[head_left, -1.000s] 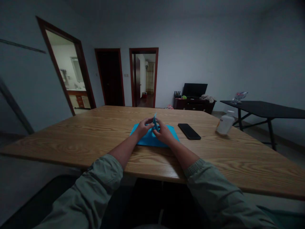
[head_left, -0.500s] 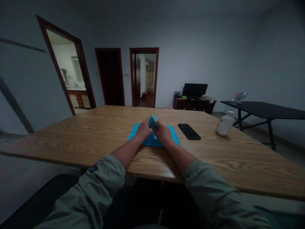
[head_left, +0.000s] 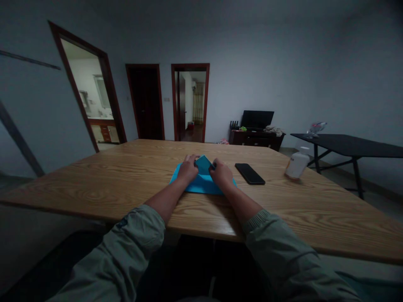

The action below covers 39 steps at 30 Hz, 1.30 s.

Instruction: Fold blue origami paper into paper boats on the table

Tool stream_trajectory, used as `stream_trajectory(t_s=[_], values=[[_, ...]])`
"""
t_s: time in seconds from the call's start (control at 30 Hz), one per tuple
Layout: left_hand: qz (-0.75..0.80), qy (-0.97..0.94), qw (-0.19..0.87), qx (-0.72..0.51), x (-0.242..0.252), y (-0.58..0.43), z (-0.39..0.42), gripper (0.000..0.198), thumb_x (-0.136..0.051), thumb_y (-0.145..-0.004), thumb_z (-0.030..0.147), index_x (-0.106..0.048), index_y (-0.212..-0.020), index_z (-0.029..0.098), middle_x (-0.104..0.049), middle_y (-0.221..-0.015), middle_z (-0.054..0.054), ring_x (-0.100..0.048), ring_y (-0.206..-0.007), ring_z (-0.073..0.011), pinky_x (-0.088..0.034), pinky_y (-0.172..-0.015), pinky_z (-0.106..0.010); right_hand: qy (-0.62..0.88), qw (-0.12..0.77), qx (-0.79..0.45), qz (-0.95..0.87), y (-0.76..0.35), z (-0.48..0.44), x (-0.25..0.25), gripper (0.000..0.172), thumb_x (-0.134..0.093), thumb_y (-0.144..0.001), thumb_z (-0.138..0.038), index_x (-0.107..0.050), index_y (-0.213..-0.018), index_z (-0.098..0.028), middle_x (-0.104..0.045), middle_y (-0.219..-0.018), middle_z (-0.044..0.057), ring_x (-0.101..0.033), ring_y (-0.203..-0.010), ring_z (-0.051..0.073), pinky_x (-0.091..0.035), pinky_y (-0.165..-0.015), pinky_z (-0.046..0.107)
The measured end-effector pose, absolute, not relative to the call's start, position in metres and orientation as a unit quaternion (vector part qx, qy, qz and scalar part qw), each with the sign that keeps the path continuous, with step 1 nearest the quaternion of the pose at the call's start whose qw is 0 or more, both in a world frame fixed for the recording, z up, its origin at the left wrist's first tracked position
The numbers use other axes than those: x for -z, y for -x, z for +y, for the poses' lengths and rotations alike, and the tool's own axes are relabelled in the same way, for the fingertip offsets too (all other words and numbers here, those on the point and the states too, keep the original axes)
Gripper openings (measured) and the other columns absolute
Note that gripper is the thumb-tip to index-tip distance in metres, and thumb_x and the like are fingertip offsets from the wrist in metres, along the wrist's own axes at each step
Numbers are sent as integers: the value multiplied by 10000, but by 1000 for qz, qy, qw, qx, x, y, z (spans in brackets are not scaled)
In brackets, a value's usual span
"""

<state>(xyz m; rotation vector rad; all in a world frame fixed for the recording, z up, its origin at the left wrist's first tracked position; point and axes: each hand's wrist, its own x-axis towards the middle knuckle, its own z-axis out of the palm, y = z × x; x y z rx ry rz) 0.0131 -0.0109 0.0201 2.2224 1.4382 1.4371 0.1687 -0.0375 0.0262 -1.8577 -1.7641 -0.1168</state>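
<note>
Between my two hands is a piece of folded light blue paper (head_left: 204,162), its pointed top edge facing up. My left hand (head_left: 188,168) pinches its left side, and my right hand (head_left: 221,173) grips the right side with curled fingers. Beneath the hands lies a flat bright blue sheet (head_left: 203,186) on the wooden table; I cannot tell whether it is paper or a mat. The lower part of the folded paper blends with the hands and the sheet.
A black phone (head_left: 250,173) lies right of the blue sheet on the wooden table (head_left: 132,167). Farther right stands a whitish plastic bottle (head_left: 297,164). Beyond are a black folding table (head_left: 349,144) and a television (head_left: 257,119) on a dark cabinet.
My hands have moved apart, the right one slightly to the right. The folded paper between them has spread from a narrow, creased peak into a wider, flatter shape.
</note>
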Motion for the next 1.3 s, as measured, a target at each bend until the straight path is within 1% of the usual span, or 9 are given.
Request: stream_trajectory(t_s=[0.23, 0.37, 0.47, 0.57, 0.67, 1.0, 1.17, 1.23, 1.3], values=[[459, -791, 85, -396, -3, 8, 9, 470, -463, -707, 26, -654, -1088, 225, -624, -1058, -78, -572, -1004, -202, -433, -917, -307, 689, 248, 26, -681, -195, -26, -12, 212, -519, -812, -272, -591, -1005, -224, -666, -955, 97, -617, -860, 237, -410, -658, 286], [446, -836, 134, -289, 9, 19, 21, 442, -544, -655, 72, -704, -1022, 260, -667, -1078, -54, -573, -1050, -219, -398, -982, -321, 631, 211, 19, -747, -206, -20, -1, 358, -567, -743, -179, -598, -1098, -219, -642, -1082, 96, -600, -963, 222, -431, -768, 283], [458, -844, 145, -240, 13, 21, 25, 331, -637, -649, 214, -728, -963, 267, -682, -1090, -48, -577, -1069, -236, -389, -990, -306, 575, 191, 12, -795, -207, -17, 3, 349, -608, -739, -255, -643, -1087, -248, -631, -1131, 78, -586, -1019, 223, -420, -854, 294], [454, -841, 164, -243, 12, 23, 26, 253, -678, -647, 351, -745, -875, 265, -706, -1028, -41, -599, -1024, -233, -412, -949, -279, 555, 166, -19, -815, -205, -14, 5, 283, -601, -773, -371, -695, -1018, -265, -662, -1087, 59, -601, -994, 220, -425, -848, 286], [444, -829, 191, -280, 10, 26, 26, 242, -727, -597, 344, -748, -823, 260, -718, -947, -42, -621, -938, -231, -438, -894, -277, 555, 165, -36, -814, -205, -13, 5, 295, -578, -798, -413, -703, -1019, -262, -684, -1046, 57, -619, -947, 215, -437, -804, 277], [458, -804, 203, -320, 12, 28, 29, 568, -790, -499, 229, -689, -1058, 242, -661, -885, -37, -605, -781, -194, -469, -795, -283, 567, 211, -64, -794, -218, -11, 5, 495, -688, -729, -358, -583, -1194, -226, -663, -1022, 46, -623, -845, 169, -451, -766, 257], [453, -816, 157, -324, 8, 28, 26, 587, -774, -509, 213, -678, -1088, 242, -640, -878, -41, -599, -802, -205, -469, -773, -275, 568, 239, -41, -787, -218, -15, -1, 575, -706, -698, -311, -557, -1246, -224, -578, -1190, 95, -584, -998, 192, -428, -851, 270], [458, -824, 141, -303, 6, 28, 25, 567, -739, -546, 194, -666, -1106, 242, -638, -875, -37, -597, -797, -198, -463, -751, -262, 568, 240, -46, -786, -218, -16, -2, 559, -677, -709, -264, -547, -1251, -226, -592, -1168, 84, -586, -973, 183, -426, -822, 257], [470, -834, 127, -259, 5, 27, 24, 502, -688, -588, 173, -665, -1085, 242, -637, -858, -23, -592, -783, -182, -452, -726, -247, 571, 227, -61, -787, -218, -15, -2, 487, -640, -722, -221, -570, -1204, -220, -637, -1060, 56, -596, -884, 166, -422, -749, 238]])
